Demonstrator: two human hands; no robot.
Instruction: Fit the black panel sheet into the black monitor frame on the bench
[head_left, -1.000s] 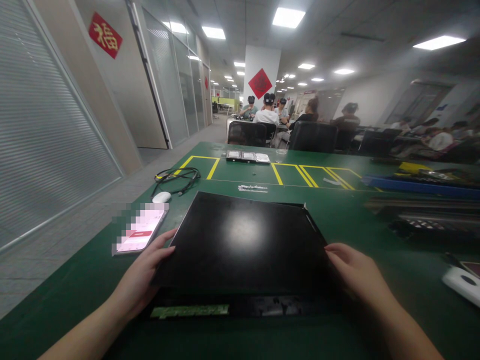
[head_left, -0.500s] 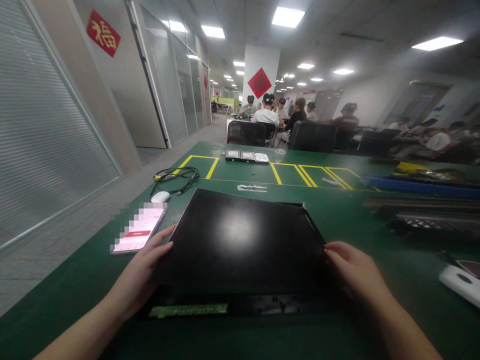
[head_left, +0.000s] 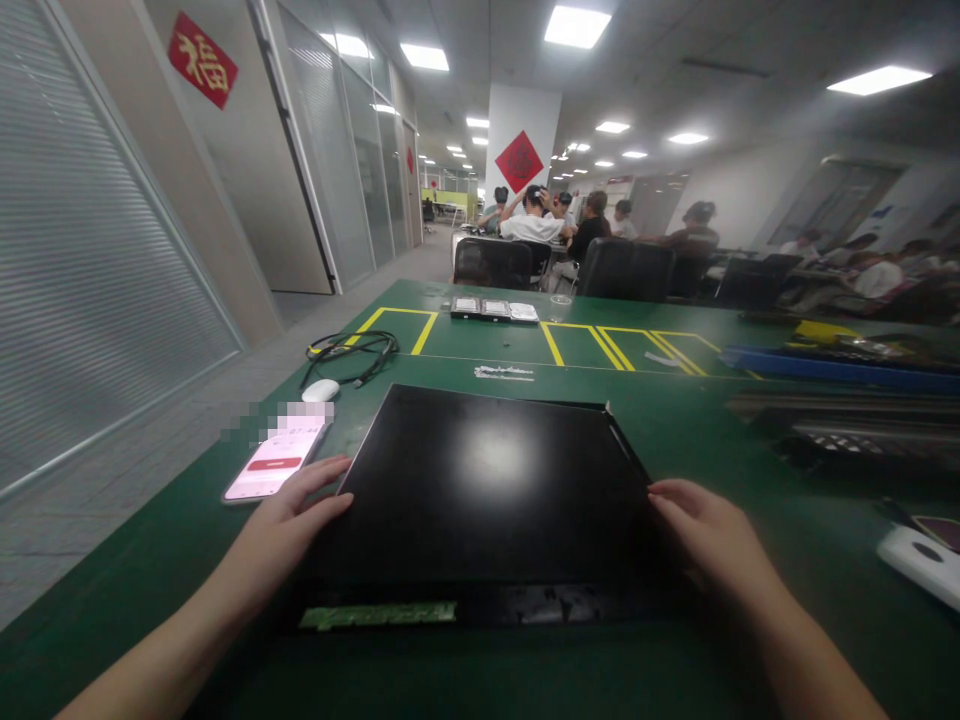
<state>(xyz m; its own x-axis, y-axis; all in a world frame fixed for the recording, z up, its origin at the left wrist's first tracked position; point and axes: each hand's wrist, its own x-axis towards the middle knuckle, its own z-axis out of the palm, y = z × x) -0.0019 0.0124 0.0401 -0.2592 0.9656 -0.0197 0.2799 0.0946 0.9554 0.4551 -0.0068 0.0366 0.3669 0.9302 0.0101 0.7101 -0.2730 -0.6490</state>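
Note:
A glossy black display panel (head_left: 450, 500) lies in front of me over a dark frame (head_left: 562, 603). The frame's near strip shows a green circuit board (head_left: 379, 614). My left hand (head_left: 304, 500) is closed on the panel's left edge, thumb on top and fingers along the side. At the right edge, my right hand (head_left: 694, 515) pinches the panel and frame side; its lower fingers are hidden. A phone (head_left: 276, 464) with a lit pink screen lies just beyond my left hand.
A white mouse (head_left: 321, 391) and a coiled black cable (head_left: 352, 352) lie at the left on the green table (head_left: 427, 680). Hard drives (head_left: 495, 309) sit at the far side. A blue tray (head_left: 840, 368) and a white device (head_left: 919, 560) are at the right. People sit beyond the table.
The panel's raised near side has come down onto the frame, and its left edge has shifted slightly right. My left hand moved with it. My right hand stays nearly still.

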